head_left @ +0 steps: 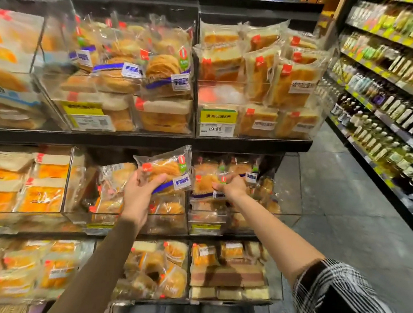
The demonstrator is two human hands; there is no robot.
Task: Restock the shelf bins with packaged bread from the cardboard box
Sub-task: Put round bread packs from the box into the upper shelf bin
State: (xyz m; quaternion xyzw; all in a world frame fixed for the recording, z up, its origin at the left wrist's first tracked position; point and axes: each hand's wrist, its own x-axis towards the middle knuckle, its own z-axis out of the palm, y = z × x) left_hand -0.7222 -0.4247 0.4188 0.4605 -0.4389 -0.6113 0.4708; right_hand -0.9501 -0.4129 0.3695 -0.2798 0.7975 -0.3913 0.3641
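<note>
— Grey tiled floor [341, 191] ran up the right of the frame, I noted from my desk, between the black shelving [137, 142] and an aisle rack of bottles [387, 101] at the far right. What did the bins hold?

— Clear plastic bins [193, 120] on three tiers. Upper centre held round pull-apart loaves over sliced sandwich packs; upper right held toast packs behind a yellow price tag [217, 122] reading 19.90. Lower tiers showed more wrapped bread, blurred.

— And the pack I was moving?

— The bread packet [167, 170] sat mid-frame, in front of the middle tier's centre bin. My left hand [140, 188] gripped its lower left edge, fingers curled round it. Its long axis tilted, rising towards the upper right, label facing me. My right hand [231, 186] pinched another packet [213, 181] in the middle-right bin, fingers bent over its top.
</note>
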